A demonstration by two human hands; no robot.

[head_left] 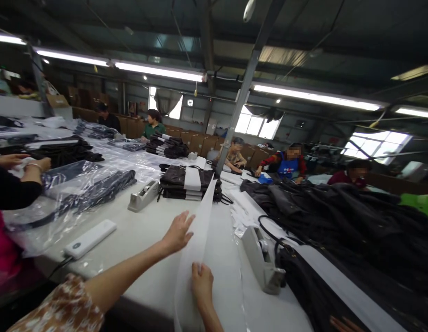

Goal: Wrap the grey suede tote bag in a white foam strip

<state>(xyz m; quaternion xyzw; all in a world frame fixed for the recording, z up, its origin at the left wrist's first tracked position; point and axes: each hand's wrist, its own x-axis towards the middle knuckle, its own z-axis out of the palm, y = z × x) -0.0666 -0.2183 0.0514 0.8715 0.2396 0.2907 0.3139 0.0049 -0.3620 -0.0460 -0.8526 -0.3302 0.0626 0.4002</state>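
A long white paper strip (200,226) stands on edge, running from the near table edge toward a stack of folded dark garments with white bands (172,179). My left hand (178,232) is at the strip's left side, fingers apart; whether it touches the paper is unclear. Lower down, my right hand (202,281) is closed on the strip's near part. To the right sits a grey tape dispenser (260,260); another tape dispenser (144,195) stands left of the stack.
A heap of dark garments (338,221) covers the right side. At left lie plastic-wrapped garments (89,193), a white device with a cable (91,239) and a person's hands (37,167). A metal post (236,110) rises behind the stack. Several people work farther back.
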